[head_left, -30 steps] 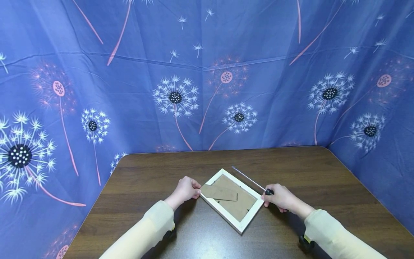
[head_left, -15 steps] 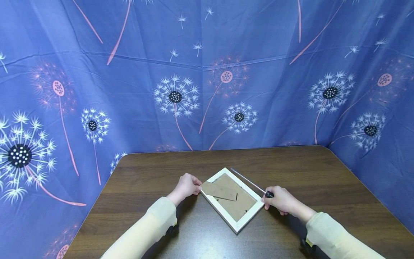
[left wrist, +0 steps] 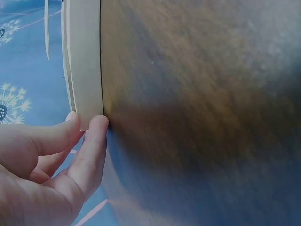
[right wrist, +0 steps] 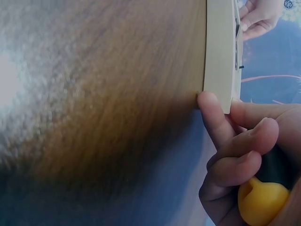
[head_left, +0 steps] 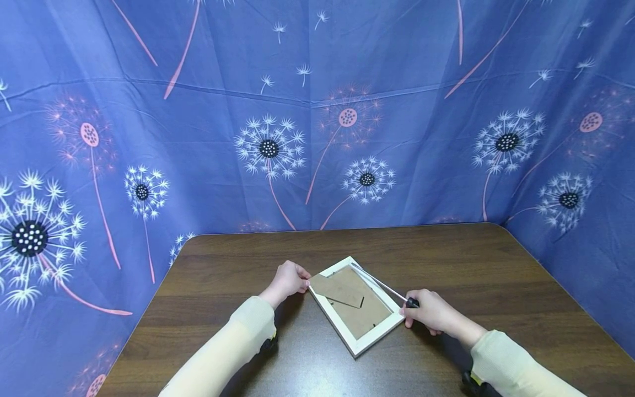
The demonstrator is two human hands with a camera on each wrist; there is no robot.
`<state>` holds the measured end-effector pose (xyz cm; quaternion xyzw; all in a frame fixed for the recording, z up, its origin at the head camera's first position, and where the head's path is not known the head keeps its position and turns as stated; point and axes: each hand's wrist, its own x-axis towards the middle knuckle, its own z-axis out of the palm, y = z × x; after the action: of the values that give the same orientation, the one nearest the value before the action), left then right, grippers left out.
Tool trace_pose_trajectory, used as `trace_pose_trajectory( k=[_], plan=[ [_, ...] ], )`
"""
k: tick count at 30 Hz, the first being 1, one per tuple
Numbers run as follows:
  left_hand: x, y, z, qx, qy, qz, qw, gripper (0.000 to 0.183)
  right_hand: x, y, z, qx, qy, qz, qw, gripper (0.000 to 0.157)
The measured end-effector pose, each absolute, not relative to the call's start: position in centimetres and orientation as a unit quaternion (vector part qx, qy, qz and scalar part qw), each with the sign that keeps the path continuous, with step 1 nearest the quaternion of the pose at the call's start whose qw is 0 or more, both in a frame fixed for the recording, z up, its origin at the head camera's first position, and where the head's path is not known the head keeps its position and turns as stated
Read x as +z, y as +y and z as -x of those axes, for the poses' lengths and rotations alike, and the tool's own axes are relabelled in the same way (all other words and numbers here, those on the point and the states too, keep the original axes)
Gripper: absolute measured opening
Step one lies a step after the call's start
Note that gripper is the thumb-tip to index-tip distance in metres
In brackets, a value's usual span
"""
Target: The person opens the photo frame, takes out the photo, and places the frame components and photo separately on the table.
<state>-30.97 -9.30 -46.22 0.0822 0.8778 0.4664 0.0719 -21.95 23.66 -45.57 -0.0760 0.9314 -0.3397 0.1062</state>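
A white-edged picture frame (head_left: 364,320) lies back side up on the table, turned at an angle, with its brown backing board and support leg (head_left: 337,289) showing. My left hand (head_left: 289,281) pinches the left corner between thumb and fingers; in the left wrist view the fingers (left wrist: 91,155) hold the pale edge. At the opposite corner, my right hand (head_left: 429,311) pinches the frame with thumb and index finger. Its other fingers curl round a screwdriver (right wrist: 263,202) with a black and yellow handle. The screwdriver's shaft (head_left: 382,284) points away to the upper left, overlapping the frame's far side.
The brown wooden table (head_left: 238,256) has rounded far corners. Behind and beside it hangs a blue cloth (head_left: 317,138) with a dandelion print. Dark straps or devices sit under both sleeves (head_left: 501,353).
The frame has turned slightly clockwise on the table, its far corner moving right and its near corner left. My left hand has moved a little away and right, the right hand slightly nearer.
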Motion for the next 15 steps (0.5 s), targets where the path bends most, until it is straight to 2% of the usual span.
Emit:
trace_pose_trajectory(
  k=[15],
  plan=[
    [-45.75,-9.04,31.74,0.475,0.873,-0.067,0.085,0.01,-45.59,23.3,21.35,-0.344,0.927,0.1,0.111,0.015]
  ],
)
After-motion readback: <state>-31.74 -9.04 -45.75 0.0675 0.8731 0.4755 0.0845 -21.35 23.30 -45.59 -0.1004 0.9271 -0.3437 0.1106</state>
